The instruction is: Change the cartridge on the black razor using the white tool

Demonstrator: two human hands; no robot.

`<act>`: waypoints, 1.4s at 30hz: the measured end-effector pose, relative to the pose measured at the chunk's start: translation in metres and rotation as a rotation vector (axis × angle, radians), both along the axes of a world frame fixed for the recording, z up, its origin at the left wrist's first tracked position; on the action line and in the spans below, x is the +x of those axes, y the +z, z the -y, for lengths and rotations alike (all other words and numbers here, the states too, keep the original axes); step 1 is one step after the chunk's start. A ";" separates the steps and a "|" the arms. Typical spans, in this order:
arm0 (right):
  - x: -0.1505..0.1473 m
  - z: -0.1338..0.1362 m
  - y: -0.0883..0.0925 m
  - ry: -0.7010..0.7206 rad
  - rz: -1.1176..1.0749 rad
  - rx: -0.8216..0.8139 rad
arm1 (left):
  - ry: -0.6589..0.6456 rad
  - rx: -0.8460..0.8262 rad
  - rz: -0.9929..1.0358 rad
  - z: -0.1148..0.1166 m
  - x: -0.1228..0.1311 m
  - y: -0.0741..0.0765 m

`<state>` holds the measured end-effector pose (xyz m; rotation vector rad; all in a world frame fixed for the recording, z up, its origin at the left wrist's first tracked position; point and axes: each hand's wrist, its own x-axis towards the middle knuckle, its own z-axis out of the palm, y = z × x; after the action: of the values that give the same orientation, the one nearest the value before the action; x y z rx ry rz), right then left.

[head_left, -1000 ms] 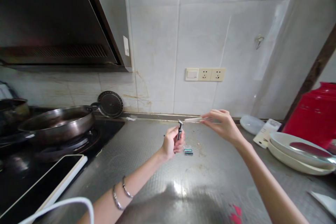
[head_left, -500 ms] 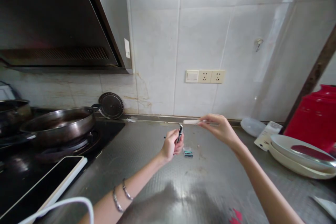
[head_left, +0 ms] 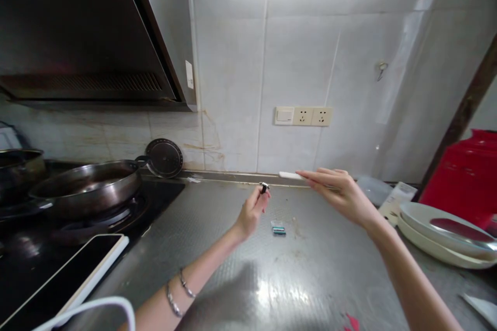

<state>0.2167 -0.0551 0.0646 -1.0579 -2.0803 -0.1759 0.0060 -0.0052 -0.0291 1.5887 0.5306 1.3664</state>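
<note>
My left hand (head_left: 251,212) is raised over the steel counter (head_left: 240,274), its fingers pinched round a small dark handle with a metal tip (head_left: 264,186), which points away from me. My right hand (head_left: 341,194) is held out to its right, fingers closed on a thin white strip (head_left: 290,175) that sticks out to the left. The strip's end sits just right of and above the metal tip, not touching it. A small teal and clear cartridge (head_left: 278,228) lies on the counter below and between the hands.
A pan (head_left: 85,186) and a pot (head_left: 17,163) stand on the black stove at the left, with a phone (head_left: 66,274) and white cable (head_left: 89,305) in front. Stacked plates (head_left: 438,238), a red container (head_left: 466,176) and a wall socket (head_left: 303,116) lie to the right.
My left hand tipped the dark handle from upright to pointing away and rose a little. The right hand with the white strip shifted slightly right and up.
</note>
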 end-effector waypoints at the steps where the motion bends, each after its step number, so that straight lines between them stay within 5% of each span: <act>1: 0.000 0.003 0.001 -0.007 0.035 0.002 | 0.012 0.034 -0.040 -0.001 -0.001 -0.001; 13: -0.011 -0.003 -0.005 0.129 0.134 -0.145 | -0.070 0.229 -0.342 -0.005 -0.013 0.012; 25: -0.009 0.001 -0.003 0.226 0.205 -0.258 | -0.056 0.355 -0.463 -0.010 -0.016 0.008; 37: -0.001 -0.009 -0.009 0.244 0.035 -0.407 | -0.063 0.454 -0.569 -0.020 -0.021 0.008; 42: 0.003 -0.014 -0.013 0.325 0.049 -0.622 | -0.059 0.457 -0.586 -0.018 -0.021 0.010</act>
<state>0.2198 -0.0408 0.0517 -1.0386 -2.3794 0.6501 -0.0154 0.0130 -0.0188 2.3851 0.5261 1.0052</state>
